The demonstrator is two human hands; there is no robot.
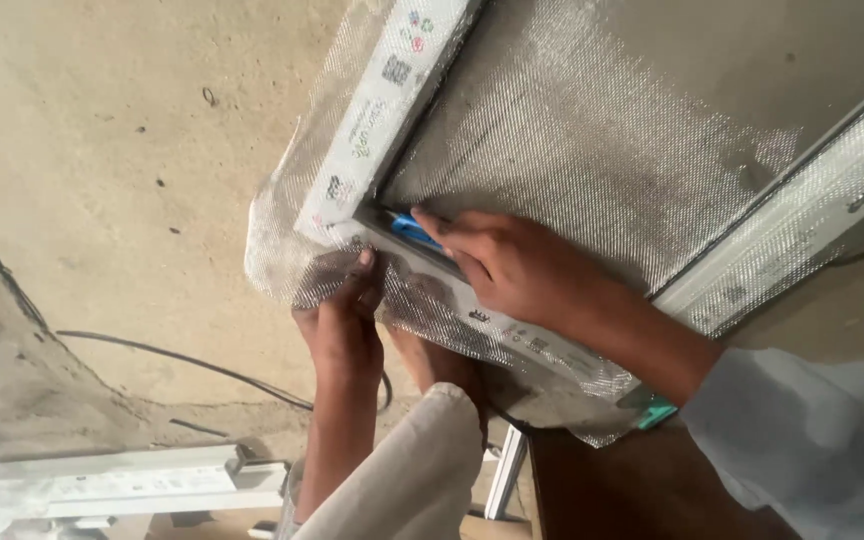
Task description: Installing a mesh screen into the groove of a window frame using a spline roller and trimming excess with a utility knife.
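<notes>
Basically a screen-frame job: white frame (382, 110) lies flat on the concrete floor (102, 150), with grey mesh (572, 150) draped over it and spilling past the corner.

Right hand (512, 265) is closed around a small blue tool (414, 230), tip pressed into the frame's groove just inside the corner. Left hand (347, 310) is not clenched; fingers are flat, pinning the loose mesh edge against the frame's outer corner. A bare foot (432, 360) sits beside the frame's lower rail, touching or nearly so; hard to tell which.

Handling read:
- Mesh: light, soft, floppy. The woven surface looks slick and likely to creep under tension, and it probably frays or distorts if pulled on the bias. Best held by flat finger pressure close to the groove, not pinched at the loose edge.
- Frame: thin hollow-looking section, likely light but stiff along each rail; the corner joint is probably the weak spot. Grip on the rails, away from the corner.
- Tool: small and rigid, a fingertip grip near the working end gives control.

Second white frame section (132, 480) lies well apart at lower left. Thin dark cable (182, 358) runs across the floor nearby. Teal object (657, 412) near the right wrist, identity unclear.
</notes>
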